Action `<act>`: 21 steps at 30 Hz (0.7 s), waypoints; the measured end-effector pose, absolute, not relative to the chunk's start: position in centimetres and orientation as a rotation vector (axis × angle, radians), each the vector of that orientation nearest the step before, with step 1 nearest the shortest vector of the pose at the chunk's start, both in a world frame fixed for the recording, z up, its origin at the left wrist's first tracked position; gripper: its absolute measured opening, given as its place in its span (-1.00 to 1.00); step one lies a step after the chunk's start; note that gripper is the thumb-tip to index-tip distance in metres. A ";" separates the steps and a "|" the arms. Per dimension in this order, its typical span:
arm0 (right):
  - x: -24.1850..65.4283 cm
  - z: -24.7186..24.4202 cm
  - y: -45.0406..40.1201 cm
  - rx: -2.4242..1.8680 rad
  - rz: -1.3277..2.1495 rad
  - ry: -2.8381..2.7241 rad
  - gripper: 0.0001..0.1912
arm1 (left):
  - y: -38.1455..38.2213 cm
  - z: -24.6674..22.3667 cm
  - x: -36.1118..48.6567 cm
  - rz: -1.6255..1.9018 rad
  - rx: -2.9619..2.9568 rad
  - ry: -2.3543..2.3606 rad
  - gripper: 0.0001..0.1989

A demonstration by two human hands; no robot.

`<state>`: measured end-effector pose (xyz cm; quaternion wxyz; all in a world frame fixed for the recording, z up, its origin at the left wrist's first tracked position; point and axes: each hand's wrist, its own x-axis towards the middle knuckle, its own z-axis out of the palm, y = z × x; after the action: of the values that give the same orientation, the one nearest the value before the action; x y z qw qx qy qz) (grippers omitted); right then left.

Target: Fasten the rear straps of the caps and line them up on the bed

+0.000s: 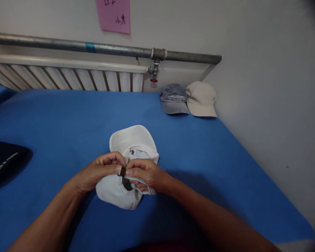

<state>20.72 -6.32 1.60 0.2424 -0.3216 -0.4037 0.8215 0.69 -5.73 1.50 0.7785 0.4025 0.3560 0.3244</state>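
A white baseball cap (118, 194) is turned over in front of me, its brim (132, 136) pointing away and the inside partly showing. At the back strap, a dark buckle (123, 171) sits between my two hands. My left hand (105, 169) pinches the strap on the buckle's left side, thumb and fingertips closed. From the other side, my right hand (145, 173) grips the strap close to the buckle, with some fingers reaching through the cap's back opening. The fingers hide part of the strap.
A blue-covered table (68, 119) lies under the cap. At its far right corner rest a grey cap (174, 98) and a beige cap (201, 98), side by side. Something dark with white lettering (6, 161) lies left. Behind run a radiator (76, 78) and a metal pipe (55, 42).
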 end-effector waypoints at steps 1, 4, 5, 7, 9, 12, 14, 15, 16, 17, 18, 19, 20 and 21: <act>20.7 1.6 -6.3 -0.874 2.236 -1.096 -0.80 | -5.7 1.5 0.6 0.707 0.873 0.764 -0.82; 20.9 1.6 -6.3 -0.830 2.197 -1.120 -0.82 | -5.6 1.3 0.3 0.710 0.880 0.761 -0.81; 21.0 1.6 -6.2 -0.827 2.189 -1.139 -0.81 | -5.6 1.3 0.3 0.703 0.882 0.761 -0.80; 21.1 1.7 -6.2 -0.848 2.171 -1.178 -0.79 | -5.6 1.3 0.3 0.694 0.885 0.750 -0.80; 21.1 1.8 -6.3 -0.852 2.147 -1.191 -0.79 | -5.7 1.3 0.4 0.686 0.896 0.737 -0.80; 21.1 2.0 -6.3 -0.802 2.111 -1.197 -0.78 | -5.9 1.5 0.5 0.681 0.928 0.739 -0.81; 21.3 2.1 -6.2 -0.795 2.123 -1.214 -0.78 | -6.0 1.6 0.5 0.695 0.935 0.741 -0.80; 21.5 2.2 -6.2 -0.796 2.140 -1.228 -0.77 | -6.0 1.6 0.4 0.710 0.931 0.742 -0.79; 21.7 2.3 -6.1 -0.797 2.161 -1.244 -0.75 | -6.0 1.6 0.3 0.724 0.928 0.745 -0.78; 21.9 2.4 -6.0 -0.797 2.180 -1.257 -0.73 | -6.0 1.6 0.2 0.738 0.926 0.748 -0.77; 22.1 2.4 -5.9 -0.795 2.191 -1.268 -0.70 | -6.0 1.6 0.2 0.750 0.927 0.751 -0.76; 22.2 2.4 -5.8 -0.793 2.192 -1.276 -0.69 | -6.0 1.6 0.1 0.757 0.934 0.751 -0.76; 22.3 2.4 -5.8 -0.792 2.187 -1.284 -0.69 | -6.0 1.6 0.2 0.757 0.945 0.750 -0.76; 22.3 2.3 -5.8 -0.790 2.177 -1.290 -0.70 | -6.0 1.6 0.2 0.749 0.955 0.752 -0.76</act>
<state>22.28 -5.81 2.29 0.2431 -0.2890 -0.4719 0.7967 0.25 -5.97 1.58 0.7557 0.4379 0.3450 0.3436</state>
